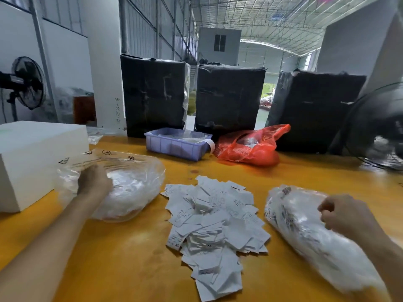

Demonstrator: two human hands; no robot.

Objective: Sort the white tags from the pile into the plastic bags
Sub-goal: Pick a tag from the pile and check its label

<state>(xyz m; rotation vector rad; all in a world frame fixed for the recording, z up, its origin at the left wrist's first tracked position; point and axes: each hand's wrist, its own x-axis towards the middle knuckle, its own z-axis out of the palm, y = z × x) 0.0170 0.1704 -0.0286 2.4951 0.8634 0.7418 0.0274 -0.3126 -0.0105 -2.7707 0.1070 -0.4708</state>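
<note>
A pile of white tags [214, 223] lies in the middle of the yellow table [122, 258]. On its left a clear plastic bag [135, 188] bulges with white tags; my left hand [93, 179] is at the bag's left side with curled fingers, and what they hold is hidden. On the right a second clear plastic bag [309, 236] of tags lies slanted towards me. My right hand [346, 212] rests on top of it with fingers curled inward, apparently pinching the plastic.
A white box [32, 153] stands at the left edge. Behind the pile are a blue plastic tray [174, 147] and a red plastic bag [250, 147]. Three black wrapped bales [226, 99] line the back. A fan [379, 127] stands at the right, another fan [28, 83] at far left.
</note>
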